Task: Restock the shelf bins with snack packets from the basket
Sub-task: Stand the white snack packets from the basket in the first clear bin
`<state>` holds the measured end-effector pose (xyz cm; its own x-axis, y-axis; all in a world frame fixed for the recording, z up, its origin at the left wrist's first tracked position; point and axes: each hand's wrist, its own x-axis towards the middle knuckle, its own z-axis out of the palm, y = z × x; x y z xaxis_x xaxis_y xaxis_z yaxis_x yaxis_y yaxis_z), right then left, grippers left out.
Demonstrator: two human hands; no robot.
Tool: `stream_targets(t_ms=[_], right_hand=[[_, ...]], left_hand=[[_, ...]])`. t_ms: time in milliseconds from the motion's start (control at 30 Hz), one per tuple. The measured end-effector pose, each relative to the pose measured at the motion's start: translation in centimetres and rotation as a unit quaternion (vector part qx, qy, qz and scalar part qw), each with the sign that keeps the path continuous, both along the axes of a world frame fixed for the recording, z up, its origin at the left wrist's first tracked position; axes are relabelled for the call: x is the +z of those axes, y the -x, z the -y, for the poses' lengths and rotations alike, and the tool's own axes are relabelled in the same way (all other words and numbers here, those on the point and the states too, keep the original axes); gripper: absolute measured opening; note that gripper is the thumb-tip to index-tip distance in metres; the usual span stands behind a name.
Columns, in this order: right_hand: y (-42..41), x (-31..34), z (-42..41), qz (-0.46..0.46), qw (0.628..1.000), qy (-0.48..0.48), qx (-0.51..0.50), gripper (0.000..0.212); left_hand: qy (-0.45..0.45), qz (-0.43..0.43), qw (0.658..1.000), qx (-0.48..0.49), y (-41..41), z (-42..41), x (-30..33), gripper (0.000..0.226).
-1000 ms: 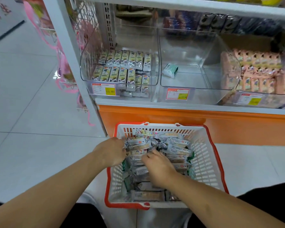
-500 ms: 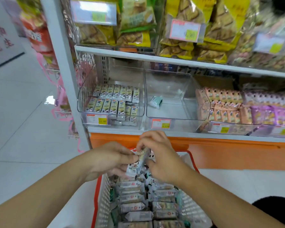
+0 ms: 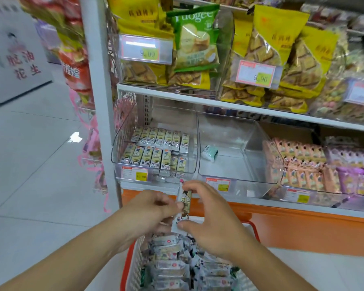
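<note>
Head view, change: a second ago both hands were down among the packets in the basket (image 3: 135,261); half a second ago they had lifted a small bundle clear of it; now the bundle is higher, level with the front lip of the shelf bins.
Head view, meaning: the pick-up looks done, and the hands seem to be squaring up the packets before placing them, probably in the left bin (image 3: 156,152), whose rows look like the same kind.
Left hand (image 3: 149,208): fingers curled, pinching the bundle of snack packets (image 3: 184,203) from the left side.
Right hand (image 3: 206,215): curled round the same bundle, fingertips at its top end and thumb under its lower end.
Bundle: held upright between the two hands, above the basket's far rim and just in front of the orange shelf base (image 3: 282,225); how many packets it has is unclear.
Basket: on the floor below the hands, with many packets inside.
Left bin: two rows standing, room toward the front right.
Middle bin (image 3: 240,164): holds only one small green packet (image 3: 210,152).
Right of that: bins of pink and purple packets.
Upper shelf: big yellow and green bags behind price tags.
</note>
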<state>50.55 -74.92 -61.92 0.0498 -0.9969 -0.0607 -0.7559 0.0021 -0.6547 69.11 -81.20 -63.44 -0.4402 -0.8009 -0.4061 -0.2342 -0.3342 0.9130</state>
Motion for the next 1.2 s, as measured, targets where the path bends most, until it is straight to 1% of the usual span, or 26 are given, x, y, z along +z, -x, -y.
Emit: stream_targets(t_ms=[33, 67, 100, 133, 167, 200, 233, 267, 333, 400, 433, 500, 567, 667, 767, 867, 933, 1100, 1200], right_hand=[[0.0, 0.5, 0.3, -0.001, 1.0, -0.002, -0.007, 0.068], [0.0, 1.0, 0.7, 0.0, 1.0, -0.006, -0.015, 0.069], [0.0, 1.7, 1.2, 0.004, 1.0, -0.01, -0.024, 0.069], [-0.1, 2.4, 1.9, 0.004, 1.0, -0.01, -0.03, 0.07], [-0.1, 3.0, 2.8, -0.001, 0.999, -0.003, -0.031, 0.07], [-0.3, 3.6, 4.0, -0.013, 0.999, 0.007, -0.03, 0.071], [-0.4, 4.0, 5.4, -0.026, 0.999, 0.015, -0.028, 0.071], [-0.6, 4.4, 7.1, -0.04, 0.999, 0.022, -0.026, 0.072], [-1.1, 4.7, 10.7, -0.082, 0.996, 0.027, -0.02, 0.071], [-1.8, 4.6, 14.3, -0.159, 0.987, 0.012, -0.01, 0.067], [-2.2, 4.5, 15.8, -0.197, 0.98, -0.009, -0.005, 0.065], [-3.1, 4.0, 18.0, -0.237, 0.969, -0.068, -0.004, 0.07], [-3.4, 2.9, 19.5, -0.24, 0.964, -0.113, -0.013, 0.071], [-3.1, 0.7, 20.9, -0.222, 0.965, -0.135, -0.033, 0.063], [-2.7, -0.5, 21.3, -0.19, 0.972, -0.131, -0.049, 0.054], [-2.7, -1.0, 21.0, -0.169, 0.976, -0.125, -0.048, 0.054], [-2.9, -1.0, 20.6, -0.168, 0.977, -0.122, -0.043, 0.054], [-3.2, -0.7, 20.1, -0.172, 0.977, -0.119, -0.038, 0.064], [-3.2, -0.5, 19.9, -0.181, 0.976, -0.12, -0.031, 0.055]], left_hand=[[0.027, 0.017, 0.999, -0.005, -0.1, 0.4, 0.6, 0.029], [0.085, 0.059, 0.995, -0.012, -0.3, 1.0, 1.2, 0.027], [0.161, 0.116, 0.98, -0.018, -0.7, 1.7, 1.8, 0.026], [0.244, 0.178, 0.953, -0.023, -1.2, 2.7, 2.3, 0.026], [0.322, 0.238, 0.916, -0.028, -1.8, 3.6, 2.6, 0.027], [0.381, 0.289, 0.878, -0.035, -2.5, 4.6, 2.5, 0.033], [0.417, 0.324, 0.848, -0.043, -3.2, 5.6, 2.1, 0.041], [0.425, 0.352, 0.832, -0.053, -3.8, 6.5, 1.6, 0.049], [0.392, 0.393, 0.829, -0.065, -4.9, 7.6, 0.6, 0.063], [0.373, 0.432, 0.817, -0.084, -5.2, 8.2, -0.3, 0.078], [0.373, 0.447, 0.808, -0.092, -5.2, 8.3, -0.7, 0.078], [0.367, 0.457, 0.804, -0.097, -4.9, 8.5, -0.7, 0.066], [0.362, 0.456, 0.807, -0.098, -4.7, 8.8, -0.5, 0.057], [0.354, 0.454, 0.811, -0.104, -4.7, 8.9, -0.5, 0.056], [0.358, 0.458, 0.807, -0.104, -4.7, 8.8, -0.6, 0.055], [0.363, 0.464, 0.801, -0.101, -4.6, 8.8, -0.6, 0.056], [0.365, 0.462, 0.802, -0.098, -4.5, 8.7, -0.6, 0.056], [0.367, 0.458, 0.804, -0.096, -4.6, 8.5, -0.4, 0.055], [0.361, 0.442, 0.815, -0.096, -4.8, 8.7, -0.5, 0.057]])
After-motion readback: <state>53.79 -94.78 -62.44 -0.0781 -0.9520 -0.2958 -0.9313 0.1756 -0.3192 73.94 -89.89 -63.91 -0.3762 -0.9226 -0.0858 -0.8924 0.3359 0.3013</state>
